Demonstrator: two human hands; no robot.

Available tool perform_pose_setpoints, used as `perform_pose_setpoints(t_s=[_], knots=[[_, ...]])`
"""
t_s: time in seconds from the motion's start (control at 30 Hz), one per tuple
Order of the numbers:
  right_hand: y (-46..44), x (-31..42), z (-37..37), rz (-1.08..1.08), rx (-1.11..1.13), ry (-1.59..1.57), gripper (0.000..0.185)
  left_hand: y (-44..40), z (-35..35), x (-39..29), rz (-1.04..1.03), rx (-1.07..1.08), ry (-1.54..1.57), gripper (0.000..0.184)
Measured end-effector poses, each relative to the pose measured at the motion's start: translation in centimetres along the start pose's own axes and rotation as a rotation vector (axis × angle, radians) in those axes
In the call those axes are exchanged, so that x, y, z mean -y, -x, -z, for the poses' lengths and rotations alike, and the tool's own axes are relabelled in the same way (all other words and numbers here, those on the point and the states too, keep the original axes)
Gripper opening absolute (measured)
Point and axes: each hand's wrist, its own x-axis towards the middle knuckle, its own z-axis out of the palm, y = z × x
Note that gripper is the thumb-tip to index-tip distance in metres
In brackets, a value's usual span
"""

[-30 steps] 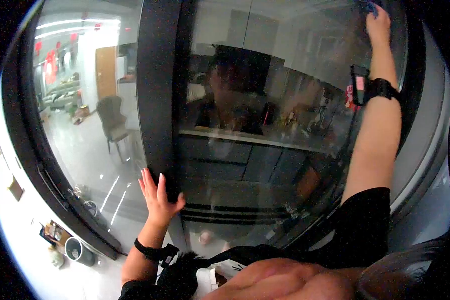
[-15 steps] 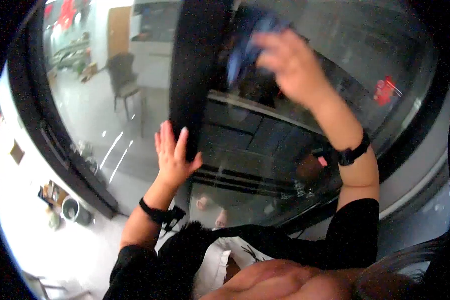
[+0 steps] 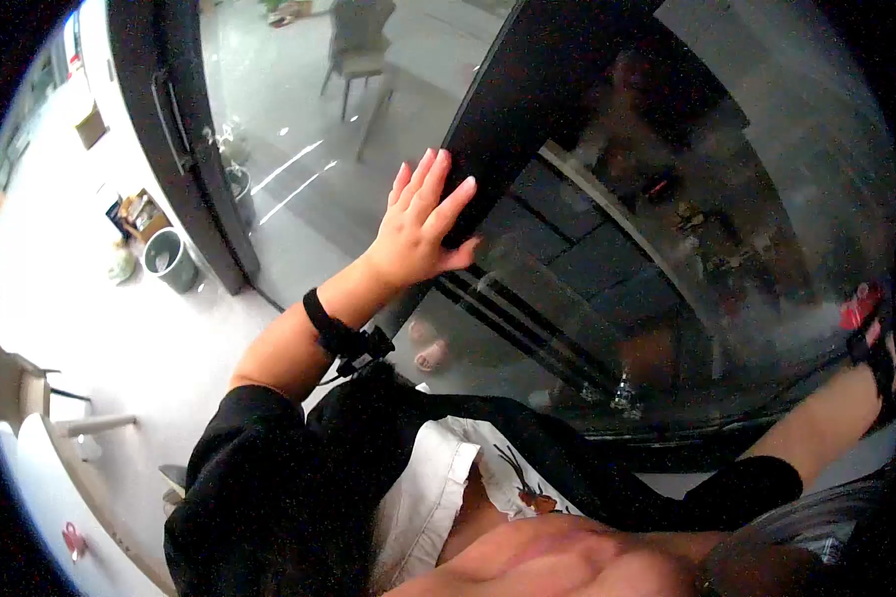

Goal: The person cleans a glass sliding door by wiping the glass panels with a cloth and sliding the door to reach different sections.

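We spread our left hand [image 3: 418, 227] wide on the dark frame [image 3: 528, 99], the glass [image 3: 657, 338] just to its right; our right hand runs out of view, so we cannot tell its grip. Farther left, a bin [image 3: 171, 263] stands on the floor [image 3: 204, 338].

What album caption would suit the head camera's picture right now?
Left hand spread over a dark frame between glass panes, right forearm extending to the picture's edge.

The person is wearing a black top [image 3: 269, 497] with 2 short sleeves [image 3: 241, 438] and a white front panel [image 3: 418, 502], which is showing a dark, branching print [image 3: 516, 468] with brown. Black straps [image 3: 319, 313] are circling both wrists [image 3: 343, 292]; the left strap is carrying a small black device [image 3: 366, 346] and a thin cable [image 3: 336, 378].
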Motion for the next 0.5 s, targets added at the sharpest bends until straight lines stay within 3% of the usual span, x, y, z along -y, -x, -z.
perform_pose_setpoints(t_s=[0.17, 0.33, 0.4, 0.43, 0.5], knots=[[4.3, -0.2, 1.5, 0.006, 0.075, 0.036, 0.031, 0.4, 0.3, 0.8, -0.017, 0.004, -0.033, 0.074], [12.1, 12.9, 2.9, 0.204, 0.43, -0.334, 0.029, 0.5, 0.4, 0.7, -0.018, -0.036, -0.071, 0.073], [15.1, 20.1, 3.9, 0.38, 0.728, -0.55, 0.009, 0.1, 0.4, 1.0, -0.042, -0.058, -0.075, 0.072], [16.8, 21.5, 4.0, 0.521, 0.747, -0.587, 0.008, 0.4, 0.4, 0.8, -0.035, -0.049, -0.073, 0.072], [17.0, 21.8, 4.1, 0.545, 0.735, -0.61, 0.008, 0.1, 0.4, 0.8, -0.044, -0.044, -0.07, 0.069]])
